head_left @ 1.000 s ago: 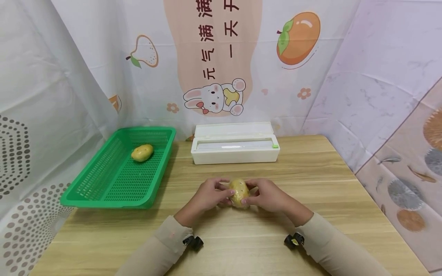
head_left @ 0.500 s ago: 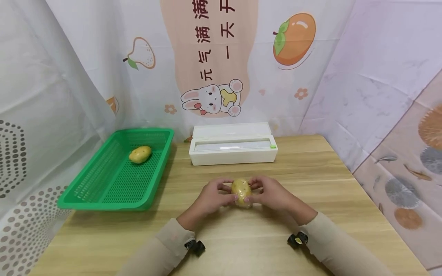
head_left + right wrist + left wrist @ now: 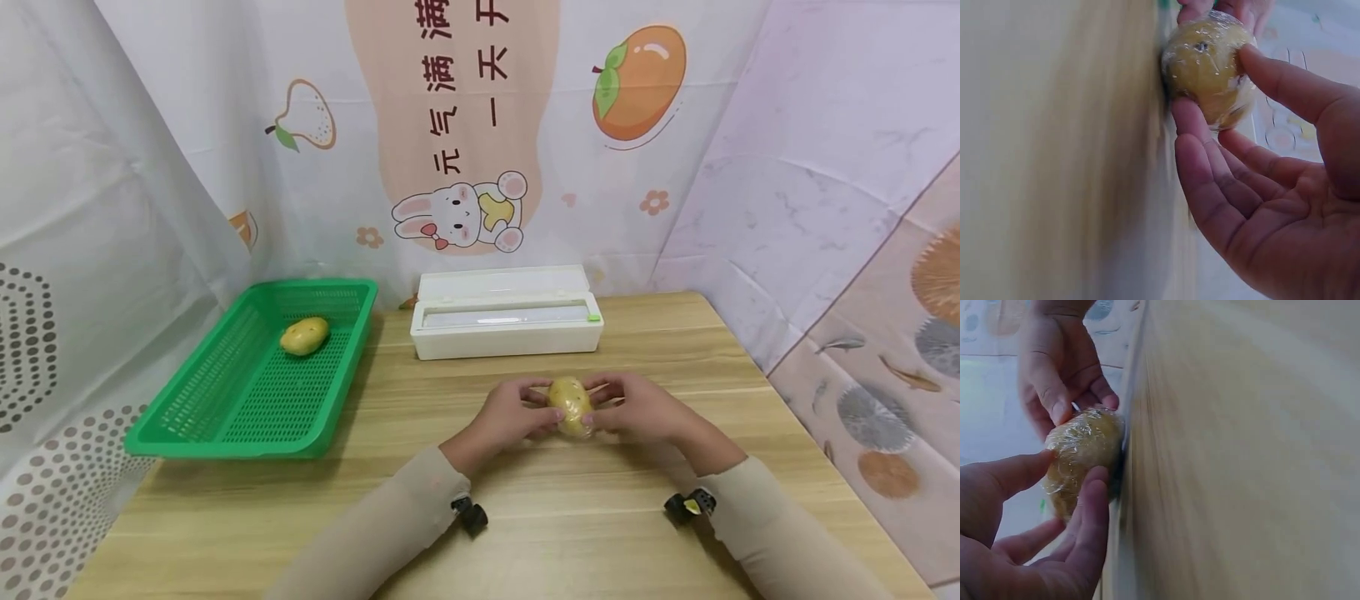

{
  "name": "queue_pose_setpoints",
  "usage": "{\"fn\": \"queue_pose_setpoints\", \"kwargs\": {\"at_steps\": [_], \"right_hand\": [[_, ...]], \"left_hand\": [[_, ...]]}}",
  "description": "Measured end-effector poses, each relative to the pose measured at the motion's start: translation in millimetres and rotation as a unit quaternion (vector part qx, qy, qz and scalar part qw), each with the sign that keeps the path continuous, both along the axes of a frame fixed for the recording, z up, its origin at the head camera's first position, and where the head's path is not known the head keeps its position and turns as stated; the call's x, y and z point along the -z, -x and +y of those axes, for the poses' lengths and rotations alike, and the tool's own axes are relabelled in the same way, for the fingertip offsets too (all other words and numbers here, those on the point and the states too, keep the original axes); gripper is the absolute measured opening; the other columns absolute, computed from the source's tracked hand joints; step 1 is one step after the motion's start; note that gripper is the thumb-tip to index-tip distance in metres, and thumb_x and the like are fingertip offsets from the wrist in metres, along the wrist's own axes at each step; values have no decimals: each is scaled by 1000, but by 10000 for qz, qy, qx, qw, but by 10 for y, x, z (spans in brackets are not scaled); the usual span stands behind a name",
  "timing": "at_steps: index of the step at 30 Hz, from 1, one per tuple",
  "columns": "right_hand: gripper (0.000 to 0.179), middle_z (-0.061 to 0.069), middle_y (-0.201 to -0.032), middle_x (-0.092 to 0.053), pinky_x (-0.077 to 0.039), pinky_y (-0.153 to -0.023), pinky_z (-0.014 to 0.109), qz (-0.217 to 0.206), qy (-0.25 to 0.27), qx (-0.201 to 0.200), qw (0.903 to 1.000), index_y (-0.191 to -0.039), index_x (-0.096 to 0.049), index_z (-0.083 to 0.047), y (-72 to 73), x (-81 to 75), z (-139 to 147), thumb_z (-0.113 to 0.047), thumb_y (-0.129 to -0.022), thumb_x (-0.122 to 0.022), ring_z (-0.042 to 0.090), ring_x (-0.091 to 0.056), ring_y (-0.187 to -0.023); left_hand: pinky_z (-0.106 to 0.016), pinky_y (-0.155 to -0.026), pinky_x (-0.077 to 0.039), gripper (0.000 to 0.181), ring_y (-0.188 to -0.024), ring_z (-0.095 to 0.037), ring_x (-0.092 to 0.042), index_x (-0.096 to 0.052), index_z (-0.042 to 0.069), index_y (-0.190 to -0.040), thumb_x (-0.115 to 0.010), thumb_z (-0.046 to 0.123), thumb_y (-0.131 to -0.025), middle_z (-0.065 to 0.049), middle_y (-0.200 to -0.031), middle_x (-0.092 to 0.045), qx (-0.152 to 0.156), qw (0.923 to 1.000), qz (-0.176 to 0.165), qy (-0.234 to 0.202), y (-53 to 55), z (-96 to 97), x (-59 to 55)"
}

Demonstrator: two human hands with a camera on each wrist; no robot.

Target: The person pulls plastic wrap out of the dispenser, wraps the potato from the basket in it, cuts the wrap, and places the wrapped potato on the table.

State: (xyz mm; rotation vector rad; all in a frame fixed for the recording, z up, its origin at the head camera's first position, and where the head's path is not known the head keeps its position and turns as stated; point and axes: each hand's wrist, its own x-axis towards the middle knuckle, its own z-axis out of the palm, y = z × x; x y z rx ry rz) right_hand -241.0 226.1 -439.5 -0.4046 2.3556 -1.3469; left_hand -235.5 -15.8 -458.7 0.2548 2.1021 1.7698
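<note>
A yellow potato (image 3: 570,405) wrapped in clear cling film is held between both hands, low over the middle of the wooden table. My left hand (image 3: 515,414) grips its left side, thumb at the near face and fingers curled behind. From the other side my right hand (image 3: 634,409) pinches it the same way. Shiny creases of film cover the wrapped potato (image 3: 1085,450) in the left wrist view. In the right wrist view a dark spot shows on the potato (image 3: 1207,69), with the right thumb and fingertips against it.
Behind the hands stands a white cling film box (image 3: 507,340), its lid up and a roll inside. To the left, a green plastic basket (image 3: 337,392) holds another potato (image 3: 305,336). A printed curtain (image 3: 465,100) hangs behind the table (image 3: 540,533).
Both hands have carried the wrapped potato to the right across the table, most of it in the last half second. The box and basket stay in place.
</note>
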Motion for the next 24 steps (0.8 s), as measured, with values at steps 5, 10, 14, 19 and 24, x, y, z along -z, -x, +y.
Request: {"fn": "queue_pose_setpoints", "kwargs": {"at_steps": [5, 10, 14, 19, 24], "right_hand": [[62, 16, -114, -63, -56, -75, 38, -17, -109, 266, 9996, -128, -55, -9, 94, -42, 233, -32, -76, -80, 23, -65, -96], [64, 19, -118, -62, -56, -74, 35, 208, -171, 503, 9984, -131, -53, -4, 169, -51, 438, -31, -78, -78, 24, -62, -100], [65, 22, -120, -59, -56, -75, 36, 374, -229, 650, 9969, -133, -51, -1, 222, -59, 585, -31, -81, -76, 24, -61, -100], [65, 25, -124, -57, -56, -75, 36, 458, -382, 1141, 9917, -136, -49, -2, 302, -28, 756, -34, -84, -72, 23, -63, -97], [66, 21, -122, -58, -55, -75, 30, 454, -433, 1694, 9835, -135, -50, -3, 456, 29, 867, -38, -84, -71, 16, -63, -93]], "left_hand": [[-35, -74, -57, 62, -84, -19, -70, -53, 18, -135, -79, 18, -79, -4, -109, -65, 102, 9993, -175, -321, 142, 254, 16], [-36, -83, -55, 47, -94, -25, -68, -55, 7, -131, -63, 3, -84, -3, -109, -67, -99, 9946, -576, -855, 242, 498, 2], [-36, -84, -54, 38, -96, -26, -68, -63, 3, -119, -55, -4, -82, -6, -100, -70, -392, 9900, -770, -1111, 318, 703, -10], [-38, -89, -52, 37, -103, -26, -66, -64, -1, -117, -52, -7, -82, -9, -109, -68, -678, 9832, -863, -1458, 421, 957, -11], [-42, -103, -41, 47, -122, -26, -54, -51, -4, -133, -46, -2, -86, -13, -130, -57, -481, 9768, -1020, -1820, 530, 1139, -14]]}}
